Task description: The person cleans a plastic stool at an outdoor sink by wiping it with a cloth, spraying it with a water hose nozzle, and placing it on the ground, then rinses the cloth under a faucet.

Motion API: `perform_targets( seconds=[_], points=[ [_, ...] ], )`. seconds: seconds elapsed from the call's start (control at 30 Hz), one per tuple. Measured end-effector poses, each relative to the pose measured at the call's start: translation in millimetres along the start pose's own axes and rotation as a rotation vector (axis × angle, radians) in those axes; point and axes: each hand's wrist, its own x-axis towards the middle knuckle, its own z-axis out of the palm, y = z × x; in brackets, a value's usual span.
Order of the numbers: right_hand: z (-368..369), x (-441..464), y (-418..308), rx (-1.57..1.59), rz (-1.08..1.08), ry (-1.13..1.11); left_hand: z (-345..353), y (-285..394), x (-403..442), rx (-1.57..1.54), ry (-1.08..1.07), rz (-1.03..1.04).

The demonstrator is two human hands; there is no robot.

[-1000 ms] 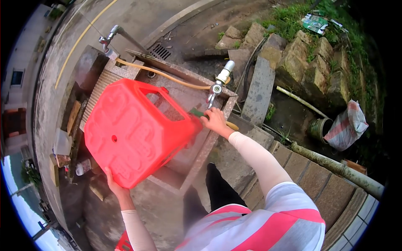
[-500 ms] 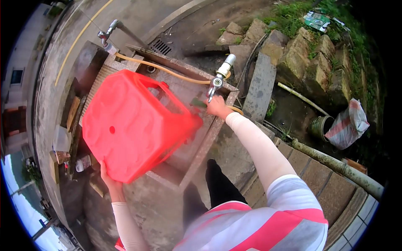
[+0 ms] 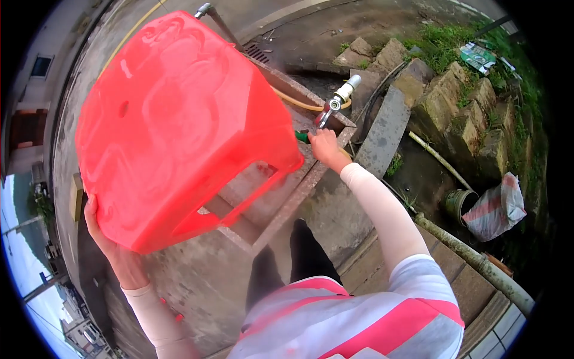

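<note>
A red plastic stool (image 3: pixel 173 119) is tilted over the sink with its seat and small round hole facing me. My left hand (image 3: pixel 113 242) grips the stool's lower left edge, its fingers partly hidden under the rim. My right hand (image 3: pixel 327 149) is closed around a green object (image 3: pixel 302 137), just below the metal tap (image 3: pixel 341 99). Most of that green object is hidden behind the stool, so its kind cannot be made out. The stool's leg openings face right and down toward the stone sink (image 3: pixel 305 185).
A tan hose (image 3: pixel 299 105) runs along the sink's back edge near the tap. Rough stone blocks (image 3: pixel 439 99), a bucket (image 3: pixel 459 202) and a striped sack (image 3: pixel 496 209) are on the right. A mossy pipe (image 3: pixel 478 263) crosses the lower right.
The stool has been lifted up and closer to me, tilting with my left hand at its edge. My right hand stays by the tap, still holding the green object.
</note>
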Motion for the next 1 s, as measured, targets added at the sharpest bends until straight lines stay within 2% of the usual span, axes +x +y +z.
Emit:
perform_targets(
  seconds=[0.1,0.23,0.33,0.53,0.6,0.73,0.87,0.93,1.0],
  points=[
    [-1.4,12.9,-18.1,0.013,-0.030,0.086,-15.3,44.0,-25.8,0.027,0.042,0.071],
    [25.9,8.6,-28.2,0.025,-0.105,0.041,-40.4,84.3,-66.4,0.078,0.232,0.307],
    [27.4,-3.0,-24.2,-0.020,-0.126,0.010,-72.8,100.7,-87.8,0.029,0.262,0.362],
    [6.3,-35.4,0.6,-0.081,-0.110,-0.131,-138.4,96.4,-112.5,-0.231,0.235,0.353],
    [22.1,-47.6,21.3,-0.097,-0.112,-0.157,-175.7,87.6,-115.2,-0.260,0.304,0.381],
    [22.6,-68.3,32.8,-0.020,-0.004,-0.380,-230.9,82.3,-139.5,-0.365,0.308,0.340],
    [10.5,-79.4,-12.8,0.024,0.107,-0.446,-313.6,79.6,-169.5,-0.460,0.384,0.319],
    [13.6,-86.0,-42.8,0.028,0.025,-0.325,-357.6,85.5,-193.2,-0.527,0.390,0.315],
    [8.0,-93.7,-83.2,0.040,0.082,-0.309,-409.7,92.9,-215.8,-0.582,0.425,0.316]
  ],
)
